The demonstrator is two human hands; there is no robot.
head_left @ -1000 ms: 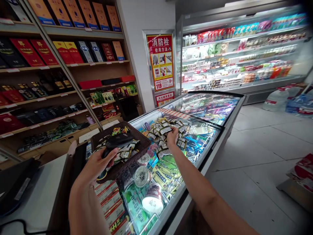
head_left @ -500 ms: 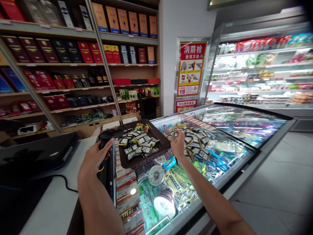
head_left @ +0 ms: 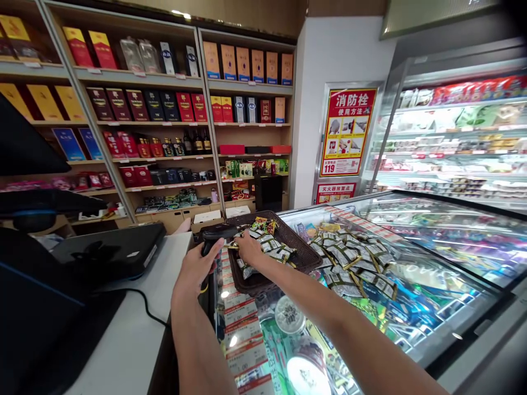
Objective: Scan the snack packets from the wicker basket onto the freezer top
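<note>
My left hand (head_left: pixel 196 269) is closed round the handle of a black handheld barcode scanner (head_left: pixel 218 231), its head pointing right over the basket's left side. My right hand (head_left: pixel 249 248) reaches over a dark brown woven basket (head_left: pixel 251 285), just beside the scanner head. Its fingers are bent together on a small foil snack packet, mostly hidden by the hand. More silver, green and gold snack packets (head_left: pixel 272 244) lie in the basket, with a few yellow and red ones at its far side. A loose pile of the same kind of packets (head_left: pixel 349 255) lies right of the basket, on the freezer glass.
The glass-topped chest freezer (head_left: pixel 424 241) holds ice creams and tubs (head_left: pixel 290 314). To my left stand a white counter (head_left: pixel 135 307) with a black device (head_left: pixel 111 249), a cable and a dark monitor (head_left: pixel 33 307). Shelves of boxed bottles (head_left: pixel 156 104) line the back; a refrigerated display (head_left: pixel 461 137) stands right.
My right hand has moved left from the packet pile to the basket, beside the scanner. My left hand still holds the scanner. The view has shifted left and up.
</note>
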